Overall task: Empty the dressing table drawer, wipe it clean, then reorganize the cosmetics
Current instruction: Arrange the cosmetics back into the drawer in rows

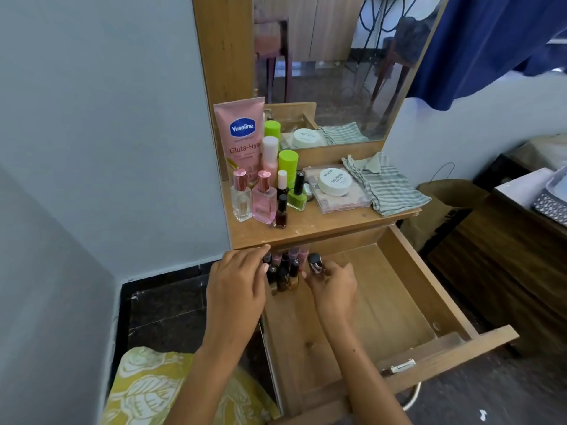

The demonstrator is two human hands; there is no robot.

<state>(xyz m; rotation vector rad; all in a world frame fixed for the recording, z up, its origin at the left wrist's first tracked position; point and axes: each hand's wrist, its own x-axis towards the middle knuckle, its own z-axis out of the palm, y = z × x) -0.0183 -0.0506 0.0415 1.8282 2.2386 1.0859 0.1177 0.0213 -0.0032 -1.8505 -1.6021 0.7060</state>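
Observation:
The wooden drawer (399,289) stands pulled out, its floor mostly bare. Several small nail polish bottles (287,271) stand packed upright in its back left corner. My right hand (333,289) pinches a small dark-capped bottle (316,265) just right of that cluster. Over the left rim of the drawer, my left hand (236,289) hovers with fingers apart, fingertips touching the cluster's left side. On the table top (322,228) stand a pink Vaseline tube (241,136), two perfume bottles (264,197), green bottles (288,165), a white round tin (334,180) on a clear case, and a striped cloth (389,187).
A mirror (337,65) rises behind the table top. A grey wall lies to the left, and a dark wooden cabinet (506,265) with a brown bag (445,207) to the right. Blue fabric (497,47) hangs at the upper right. A yellow patterned garment (147,391) fills the lower left.

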